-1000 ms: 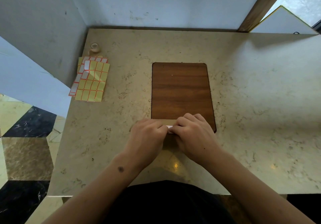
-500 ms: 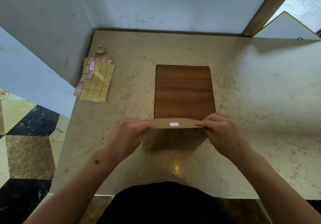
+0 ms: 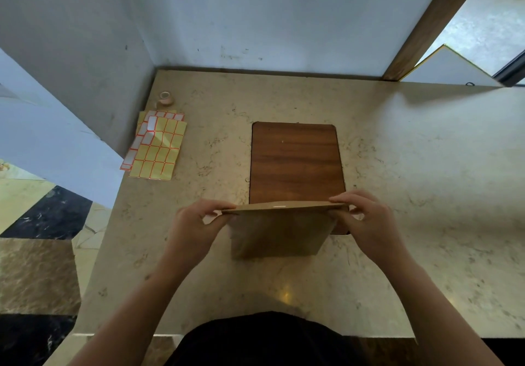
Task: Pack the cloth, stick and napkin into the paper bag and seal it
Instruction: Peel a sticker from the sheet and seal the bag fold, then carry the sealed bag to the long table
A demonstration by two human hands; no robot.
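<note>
We hold the brown paper bag [image 3: 277,238] upright over the near end of the wooden board [image 3: 295,164], top folded flat. A small white sticker [image 3: 279,206] seems to sit on the fold. Our left hand [image 3: 196,229] pinches its left top corner, our right hand [image 3: 369,223] the right, fingers closed on paper. Sticker sheets [image 3: 154,145] and a tape roll [image 3: 165,98] lie far left on the desk [image 3: 426,195].

Left hand [image 3: 196,226], right hand [image 3: 366,220]: pinched grip, forearms converging.
</note>
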